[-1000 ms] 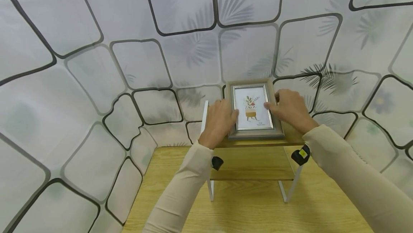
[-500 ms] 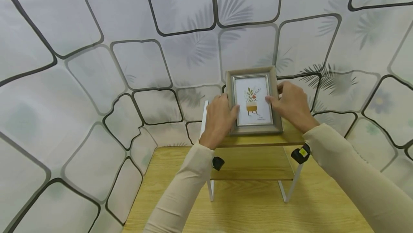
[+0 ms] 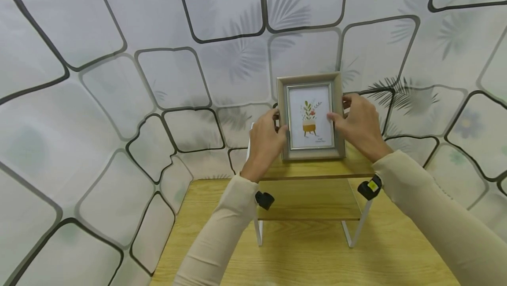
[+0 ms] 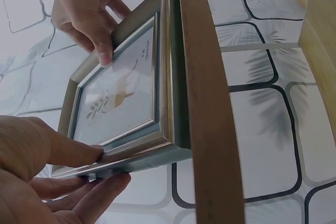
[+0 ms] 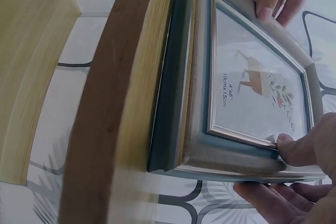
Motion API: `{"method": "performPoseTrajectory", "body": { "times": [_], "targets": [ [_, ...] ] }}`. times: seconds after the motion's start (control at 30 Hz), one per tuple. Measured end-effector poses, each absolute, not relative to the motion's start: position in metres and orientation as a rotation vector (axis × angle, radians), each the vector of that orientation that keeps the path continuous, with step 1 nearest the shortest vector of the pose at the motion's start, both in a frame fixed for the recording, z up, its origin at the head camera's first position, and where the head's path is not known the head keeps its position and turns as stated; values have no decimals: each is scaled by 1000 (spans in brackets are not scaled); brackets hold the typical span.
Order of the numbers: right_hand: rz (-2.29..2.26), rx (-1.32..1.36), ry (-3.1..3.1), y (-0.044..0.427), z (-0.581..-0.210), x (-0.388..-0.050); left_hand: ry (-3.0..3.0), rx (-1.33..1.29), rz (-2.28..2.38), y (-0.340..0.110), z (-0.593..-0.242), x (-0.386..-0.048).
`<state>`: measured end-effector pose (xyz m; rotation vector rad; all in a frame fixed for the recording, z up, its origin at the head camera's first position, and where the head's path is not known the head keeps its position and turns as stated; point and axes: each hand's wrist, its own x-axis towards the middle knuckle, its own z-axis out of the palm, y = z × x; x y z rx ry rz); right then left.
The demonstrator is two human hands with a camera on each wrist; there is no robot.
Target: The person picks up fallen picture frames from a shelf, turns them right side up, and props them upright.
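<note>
Just behind shelf edge (image 5: 106,103), gripped picture frame (image 3: 310,118)

Unseen back of picture frame (image 3: 310,116)

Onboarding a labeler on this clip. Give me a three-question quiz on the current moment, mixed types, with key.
1. True or false: the left hand and right hand grip opposite sides of the frame.
2. Pick one. The frame's bottom edge is on:
A) the lower shelf
B) the top shelf
C) a sleeve
3. Open: what does the print in the frame show?

Key
1. True.
2. B.
3. A leafy plant in a pot on legs.
</note>
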<state>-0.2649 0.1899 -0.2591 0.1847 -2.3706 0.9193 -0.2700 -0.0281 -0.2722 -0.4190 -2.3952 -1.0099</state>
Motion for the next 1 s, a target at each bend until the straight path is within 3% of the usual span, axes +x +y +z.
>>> {"method": "performPoseTrajectory", "body": {
  "times": [1.0],
  "targets": [
    [963,302,-2171,196,-267,-262,-2269,-447,-1365,-29,-273,-270]
  ]
}}
